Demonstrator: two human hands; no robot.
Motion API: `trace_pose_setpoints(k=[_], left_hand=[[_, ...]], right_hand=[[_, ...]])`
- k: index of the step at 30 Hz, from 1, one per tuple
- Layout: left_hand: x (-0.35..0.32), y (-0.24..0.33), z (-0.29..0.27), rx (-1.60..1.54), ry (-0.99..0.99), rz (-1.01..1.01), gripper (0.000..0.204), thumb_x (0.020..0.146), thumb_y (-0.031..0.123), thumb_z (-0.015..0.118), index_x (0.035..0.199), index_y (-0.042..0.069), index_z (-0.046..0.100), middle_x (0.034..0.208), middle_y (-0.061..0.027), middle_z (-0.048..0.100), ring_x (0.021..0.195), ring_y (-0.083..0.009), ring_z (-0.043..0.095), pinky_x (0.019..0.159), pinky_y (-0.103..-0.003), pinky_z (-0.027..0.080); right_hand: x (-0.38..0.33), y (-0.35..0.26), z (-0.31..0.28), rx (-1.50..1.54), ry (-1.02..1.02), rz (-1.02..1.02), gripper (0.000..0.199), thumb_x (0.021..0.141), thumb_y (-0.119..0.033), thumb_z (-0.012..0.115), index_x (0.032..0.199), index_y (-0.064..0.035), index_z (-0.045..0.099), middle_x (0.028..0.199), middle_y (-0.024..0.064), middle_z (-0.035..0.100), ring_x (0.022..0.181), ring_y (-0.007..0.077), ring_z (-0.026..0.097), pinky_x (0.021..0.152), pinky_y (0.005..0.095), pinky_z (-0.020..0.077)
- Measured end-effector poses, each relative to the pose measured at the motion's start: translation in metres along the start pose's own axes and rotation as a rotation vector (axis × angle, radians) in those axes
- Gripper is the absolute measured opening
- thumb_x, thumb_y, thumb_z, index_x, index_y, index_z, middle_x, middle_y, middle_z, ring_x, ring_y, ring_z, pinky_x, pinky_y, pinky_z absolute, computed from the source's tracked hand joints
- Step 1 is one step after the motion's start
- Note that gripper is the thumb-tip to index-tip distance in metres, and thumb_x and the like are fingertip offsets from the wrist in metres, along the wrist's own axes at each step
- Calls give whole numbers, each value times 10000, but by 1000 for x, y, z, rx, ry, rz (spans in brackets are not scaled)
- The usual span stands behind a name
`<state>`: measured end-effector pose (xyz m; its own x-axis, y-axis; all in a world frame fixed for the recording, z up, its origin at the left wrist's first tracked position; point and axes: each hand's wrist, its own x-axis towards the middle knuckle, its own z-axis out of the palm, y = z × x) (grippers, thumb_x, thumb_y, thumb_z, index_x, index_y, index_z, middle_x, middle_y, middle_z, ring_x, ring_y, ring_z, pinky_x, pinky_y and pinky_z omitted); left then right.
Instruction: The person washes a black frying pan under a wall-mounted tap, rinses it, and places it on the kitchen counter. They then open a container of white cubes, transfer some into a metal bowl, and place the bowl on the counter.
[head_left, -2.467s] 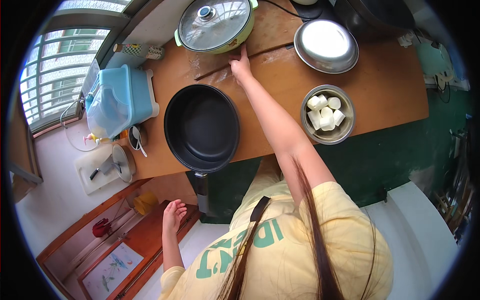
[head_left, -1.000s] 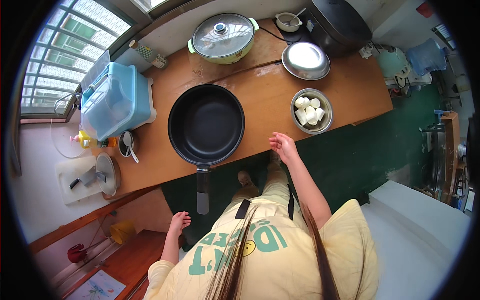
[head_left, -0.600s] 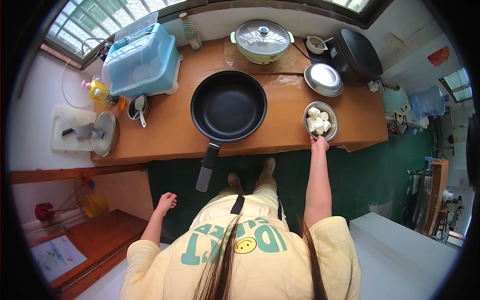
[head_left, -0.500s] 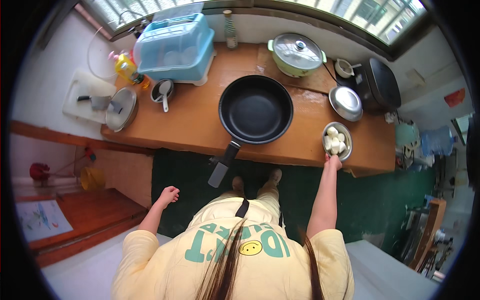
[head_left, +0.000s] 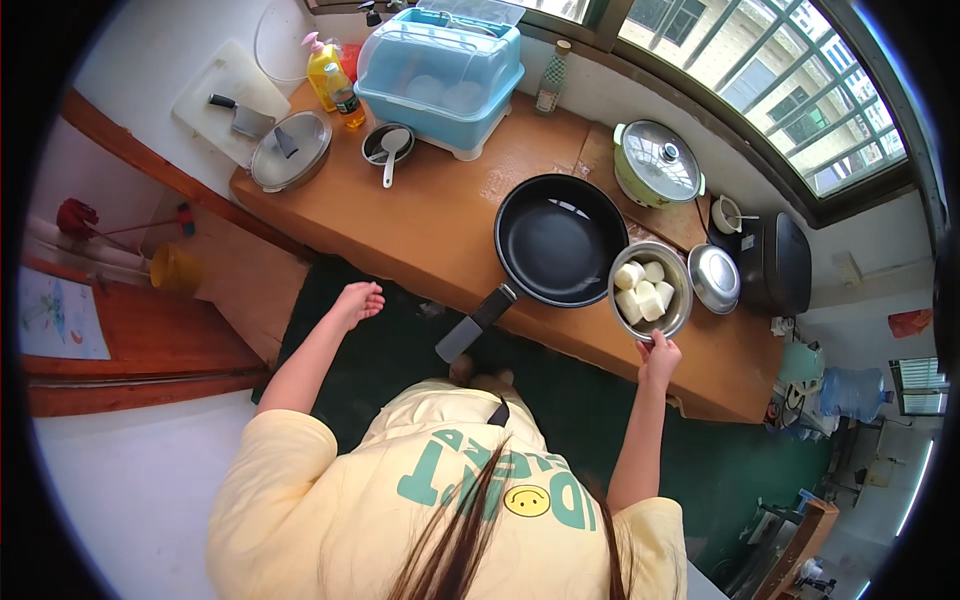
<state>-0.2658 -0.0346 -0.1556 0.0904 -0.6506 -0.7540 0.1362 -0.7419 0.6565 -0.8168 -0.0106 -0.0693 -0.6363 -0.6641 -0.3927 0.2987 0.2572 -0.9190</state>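
My right hand [head_left: 659,360] pinches the near rim of a small steel bowl [head_left: 682,297]. Thick, smooth white chunks [head_left: 648,290] fill the bowl; their kind is not clear. Beside the bowl's left edge, a black frying pan [head_left: 560,240] rests on the brown counter, its grey-tipped handle [head_left: 472,325] jutting over the front edge toward me. My left hand [head_left: 358,303] is empty, its fingers loosely extended, in front of the counter to the left of the handle.
Across the counter [head_left: 430,235] stand a blue dish box [head_left: 440,85], a lidded green pot [head_left: 657,165], an upturned metal bowl [head_left: 714,278] and a black cooker [head_left: 778,265]. At left are a small pan with a ladle [head_left: 390,150], a glass lid [head_left: 290,150], a cleaver [head_left: 245,118] and bottles [head_left: 345,98].
My right hand has lifted the steel bowl and brought it left, close to the frying pan. My left hand has moved up nearer the counter. The view has turned.
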Motion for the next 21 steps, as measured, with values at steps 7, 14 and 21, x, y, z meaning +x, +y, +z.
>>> trace_pose_setpoints(k=[7,14,21], left_hand=[[47,189,80,-253,-147,319,221,898,233,423,934,28,496,808,-117,567,722,-196,565,664,-296,487],[149,291,73,-431,60,250,273,906,221,380,1028,-21,413,938,-219,520,804,-274,551,687,-328,494],[217,325,46,-288,-154,154,292,890,241,425,992,-32,447,911,-171,556,825,-256,562,689,-336,479]], right_hand=[[-44,-17,99,6,-341,14,130,808,-70,535,738,39,545,660,75,576,513,107,551,451,215,499],[-107,12,193,-74,-527,136,130,812,-61,521,776,56,566,679,68,593,502,103,558,449,216,508],[-145,80,288,-125,-505,218,134,788,-61,517,746,55,570,661,85,597,507,121,573,456,229,509]])
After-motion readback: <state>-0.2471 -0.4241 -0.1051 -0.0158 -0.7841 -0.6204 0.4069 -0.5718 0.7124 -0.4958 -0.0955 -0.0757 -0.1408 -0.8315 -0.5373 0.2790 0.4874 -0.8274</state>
